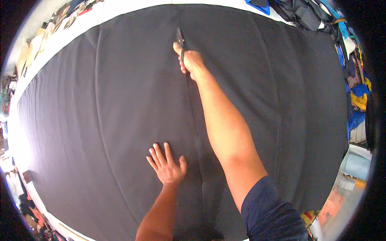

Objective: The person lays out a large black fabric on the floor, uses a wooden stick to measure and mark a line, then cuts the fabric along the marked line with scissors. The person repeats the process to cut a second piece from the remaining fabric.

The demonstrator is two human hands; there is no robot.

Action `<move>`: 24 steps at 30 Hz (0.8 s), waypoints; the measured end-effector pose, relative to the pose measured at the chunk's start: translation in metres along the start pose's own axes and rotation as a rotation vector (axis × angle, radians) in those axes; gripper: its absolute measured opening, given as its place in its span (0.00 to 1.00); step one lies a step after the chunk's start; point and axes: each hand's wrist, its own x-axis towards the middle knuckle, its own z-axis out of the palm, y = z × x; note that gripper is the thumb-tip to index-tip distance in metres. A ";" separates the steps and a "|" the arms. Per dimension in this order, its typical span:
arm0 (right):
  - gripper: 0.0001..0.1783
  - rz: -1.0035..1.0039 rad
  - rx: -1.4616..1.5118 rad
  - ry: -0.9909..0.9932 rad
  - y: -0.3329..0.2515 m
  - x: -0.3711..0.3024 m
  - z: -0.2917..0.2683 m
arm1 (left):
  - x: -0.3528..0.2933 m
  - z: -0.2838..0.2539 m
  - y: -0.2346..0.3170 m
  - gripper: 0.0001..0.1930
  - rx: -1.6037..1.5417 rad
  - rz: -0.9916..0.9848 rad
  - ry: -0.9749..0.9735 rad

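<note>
A wide sheet of black fabric (136, 92) lies spread over a white table. My right hand (191, 62), reaching far forward, is closed round the handles of a pair of scissors (180, 37). Their blades point away from me, at the far part of the cloth. A cut line runs through the fabric from the scissors back toward me, passing between my two arms. Left of that line, my left hand (169, 170) rests flat on the cloth with its fingers spread, holding nothing.
The white table edge (120, 9) shows beyond the cloth. Paper-like pattern pieces (36, 50) lie at the far left. Dark cloth (301, 14) is heaped at the far right, with blue and yellow fabrics (359, 100) along the right side. A small dark block (27, 176) sits at the left edge.
</note>
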 end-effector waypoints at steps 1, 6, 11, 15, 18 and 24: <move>0.33 0.000 0.013 -0.004 -0.008 0.010 0.003 | 0.000 0.000 0.000 0.41 0.000 -0.004 -0.003; 0.31 0.028 -0.051 -0.014 -0.036 0.052 0.012 | -0.002 -0.003 -0.005 0.41 -0.014 -0.012 -0.037; 0.30 0.025 -0.016 -0.028 -0.053 0.086 0.014 | -0.003 0.001 -0.004 0.42 -0.019 -0.002 0.018; 0.29 0.028 -0.049 -0.013 -0.061 0.104 0.022 | -0.005 0.001 -0.007 0.42 -0.017 0.006 0.030; 0.29 0.019 -0.152 -0.003 -0.064 0.119 0.016 | -0.004 0.004 -0.007 0.41 -0.019 0.020 0.011; 0.30 -0.178 -0.270 0.028 -0.055 0.122 0.017 | 0.001 0.000 -0.005 0.41 -0.025 0.005 0.011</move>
